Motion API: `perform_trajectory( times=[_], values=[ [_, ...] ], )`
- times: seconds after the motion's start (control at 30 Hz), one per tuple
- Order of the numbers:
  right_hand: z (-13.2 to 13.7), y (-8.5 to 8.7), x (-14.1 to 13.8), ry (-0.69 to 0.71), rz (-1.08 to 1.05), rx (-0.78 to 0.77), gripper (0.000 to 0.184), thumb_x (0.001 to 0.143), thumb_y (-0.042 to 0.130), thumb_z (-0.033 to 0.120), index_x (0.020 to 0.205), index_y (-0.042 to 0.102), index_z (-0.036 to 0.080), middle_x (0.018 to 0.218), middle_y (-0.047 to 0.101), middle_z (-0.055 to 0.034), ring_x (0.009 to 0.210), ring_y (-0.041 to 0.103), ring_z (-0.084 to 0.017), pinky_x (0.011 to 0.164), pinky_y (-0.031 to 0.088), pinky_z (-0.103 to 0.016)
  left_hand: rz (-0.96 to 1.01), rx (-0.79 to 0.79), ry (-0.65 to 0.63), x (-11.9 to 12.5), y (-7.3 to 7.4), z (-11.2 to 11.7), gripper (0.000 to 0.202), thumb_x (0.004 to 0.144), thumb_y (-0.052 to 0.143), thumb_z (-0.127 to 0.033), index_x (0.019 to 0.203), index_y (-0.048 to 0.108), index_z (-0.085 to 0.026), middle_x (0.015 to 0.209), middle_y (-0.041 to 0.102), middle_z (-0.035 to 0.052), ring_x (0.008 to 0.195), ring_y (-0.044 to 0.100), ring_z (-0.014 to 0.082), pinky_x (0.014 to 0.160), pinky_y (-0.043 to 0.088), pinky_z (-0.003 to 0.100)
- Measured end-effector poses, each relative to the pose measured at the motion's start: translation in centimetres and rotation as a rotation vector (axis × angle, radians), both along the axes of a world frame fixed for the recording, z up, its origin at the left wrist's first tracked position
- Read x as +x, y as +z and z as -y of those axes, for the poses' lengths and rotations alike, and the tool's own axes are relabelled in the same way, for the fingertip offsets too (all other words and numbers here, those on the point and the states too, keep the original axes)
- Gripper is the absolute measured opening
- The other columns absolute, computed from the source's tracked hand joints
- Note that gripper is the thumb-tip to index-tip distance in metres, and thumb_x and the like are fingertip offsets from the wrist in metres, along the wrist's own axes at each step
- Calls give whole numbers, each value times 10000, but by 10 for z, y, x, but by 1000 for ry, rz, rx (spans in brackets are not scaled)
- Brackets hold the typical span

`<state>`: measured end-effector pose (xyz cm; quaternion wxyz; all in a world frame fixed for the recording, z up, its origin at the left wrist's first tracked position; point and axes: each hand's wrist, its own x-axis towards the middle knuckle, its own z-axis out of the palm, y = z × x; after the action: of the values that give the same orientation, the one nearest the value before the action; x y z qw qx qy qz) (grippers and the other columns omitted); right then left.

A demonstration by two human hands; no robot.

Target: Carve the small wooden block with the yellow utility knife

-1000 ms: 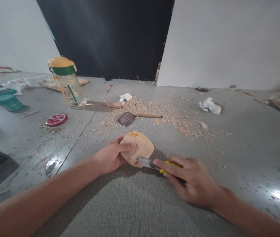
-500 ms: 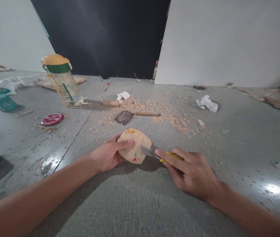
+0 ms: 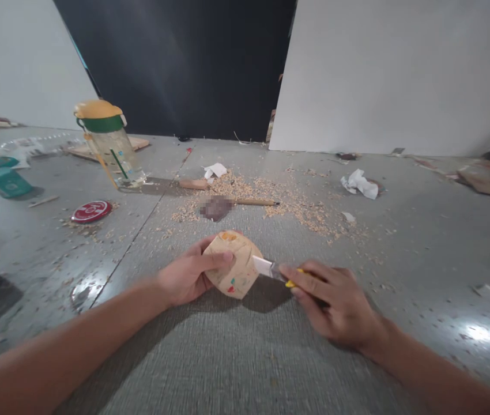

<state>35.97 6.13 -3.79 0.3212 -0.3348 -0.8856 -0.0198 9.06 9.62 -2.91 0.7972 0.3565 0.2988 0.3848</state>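
My left hand is closed on a pale piece of wood, thumb pressed on its upper face and fingers beneath. The piece is flat and rounded, with orange, green and red paint spots. In my right hand is a yellow utility knife, its blade out and pointing left. The blade tip lies at the wood's right edge; whether it touches cannot be made out. Beyond the wood is a heap of wood shavings, with a pencil and a dark, blurred flat object beside it.
A clear bottle with a yellow and green lid stands at left, near a red round lid and a teal cup. Crumpled tissue lies at right. A wooden handle rests by the shavings. White and black panels stand behind.
The knife has drawn slightly right, away from the middle of the wood. My left hand has tilted the wood a little and lowered it.
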Motion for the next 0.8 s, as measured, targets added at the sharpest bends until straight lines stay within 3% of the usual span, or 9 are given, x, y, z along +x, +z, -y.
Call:
perform_trajectory(
  times=[0.1, 0.37, 0.8],
  values=[
    [4, 0, -5, 45, 49, -10, 356, 938, 495, 175, 1281, 584, 208, 766, 602, -7, 572, 542, -115, 521, 409, -251, -33, 36, -8, 2, 1, 1, 471, 702, 817, -265, 1118, 628, -155, 957, 714, 90, 775, 686, 191, 705, 571, 296],
    [2, 1, -5, -5, 104, 42, 314, 952, 493, 198, 1237, 624, 217, 749, 597, -5, 564, 516, -114, 516, 394, -250, -88, 22, 37, 5, 1, 1, 562, 667, 843, -256, 1165, 591, -183, 960, 707, 59, 791, 668, 171, 679, 567, 271],
    [1, 1, -1, -84, 147, 129, 322, 957, 501, 221, 1255, 624, 213, 792, 641, -15, 555, 556, -121, 481, 364, -269, -59, 8, 51, 2, -1, -1, 495, 697, 820, -236, 1128, 589, -158, 964, 715, 75, 809, 698, 199, 710, 592, 297]
  ],
)
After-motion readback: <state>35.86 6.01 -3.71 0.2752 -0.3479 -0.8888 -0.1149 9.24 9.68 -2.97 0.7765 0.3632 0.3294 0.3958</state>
